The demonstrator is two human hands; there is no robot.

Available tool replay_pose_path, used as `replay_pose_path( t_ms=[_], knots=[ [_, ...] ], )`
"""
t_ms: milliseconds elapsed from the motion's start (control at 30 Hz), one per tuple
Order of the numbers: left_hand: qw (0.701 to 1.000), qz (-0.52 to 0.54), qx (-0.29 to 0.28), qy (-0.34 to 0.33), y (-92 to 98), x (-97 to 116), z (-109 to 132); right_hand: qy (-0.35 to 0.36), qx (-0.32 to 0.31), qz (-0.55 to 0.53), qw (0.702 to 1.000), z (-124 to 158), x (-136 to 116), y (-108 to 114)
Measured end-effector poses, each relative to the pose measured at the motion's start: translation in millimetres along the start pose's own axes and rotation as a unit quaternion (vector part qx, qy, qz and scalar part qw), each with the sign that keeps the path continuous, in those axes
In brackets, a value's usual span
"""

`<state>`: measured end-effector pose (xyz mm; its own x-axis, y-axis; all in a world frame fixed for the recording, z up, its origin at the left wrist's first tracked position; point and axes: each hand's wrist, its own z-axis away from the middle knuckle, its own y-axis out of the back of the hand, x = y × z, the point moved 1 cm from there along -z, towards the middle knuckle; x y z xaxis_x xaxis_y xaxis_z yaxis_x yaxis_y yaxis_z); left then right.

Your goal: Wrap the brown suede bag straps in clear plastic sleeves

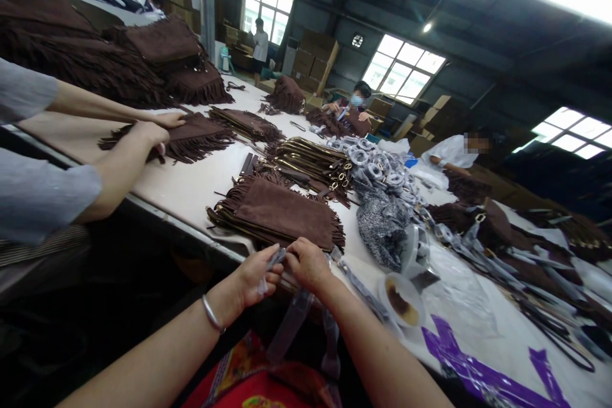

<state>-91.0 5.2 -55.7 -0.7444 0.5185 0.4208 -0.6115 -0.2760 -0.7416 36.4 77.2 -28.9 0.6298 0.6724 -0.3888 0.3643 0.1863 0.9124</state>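
My left hand [258, 274], with a metal bangle at the wrist, is closed on a strap in clear plastic wrap [276, 259] near the table's front edge. Close beside it, my right hand [308, 262] pinches the same strap. Wrapped lengths of strap [291, 326] hang below my hands over my lap. Just beyond them lies a stack of brown suede fringed bags [287, 211] with gold zips. The end of the strap between my fingers is partly hidden.
A co-worker's hands [153, 134] press a fringed bag [196, 135] at left. Behind my stack are gold-zipped pouches [310, 162] and wrapped straps with rings [382, 166]. A tape roll [401, 301], tape dispenser [421, 258] and purple tape [478, 366] are at right.
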Motion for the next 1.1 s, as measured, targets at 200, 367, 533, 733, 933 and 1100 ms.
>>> replay_pose_path(
  t_ms=[200,367,533,733,933,1100],
  knots=[
    [0.975,-0.177,0.106,-0.085,-11.6,-2.1,-6.2,-0.043,-0.002,0.097,0.994,-1.2,0.8,-0.6],
    [0.956,-0.228,0.124,-0.135,-16.3,-6.1,-13.5,-0.050,-0.014,0.137,0.989,-1.7,1.1,-3.0],
    [0.950,-0.226,0.139,-0.167,-12.7,-12.7,-10.5,0.026,-0.002,0.103,0.994,5.5,3.7,8.8],
    [0.876,-0.346,0.185,-0.280,-6.8,-16.4,-7.7,0.203,-0.023,0.118,0.972,4.5,1.8,19.4],
    [0.729,-0.538,0.220,-0.362,0.9,-19.5,-4.4,0.260,-0.060,0.159,0.951,-10.0,-2.9,17.6],
    [0.694,-0.588,0.236,-0.343,0.9,-22.7,0.8,0.279,-0.066,0.189,0.939,-13.5,-0.9,17.4]
  ],
)
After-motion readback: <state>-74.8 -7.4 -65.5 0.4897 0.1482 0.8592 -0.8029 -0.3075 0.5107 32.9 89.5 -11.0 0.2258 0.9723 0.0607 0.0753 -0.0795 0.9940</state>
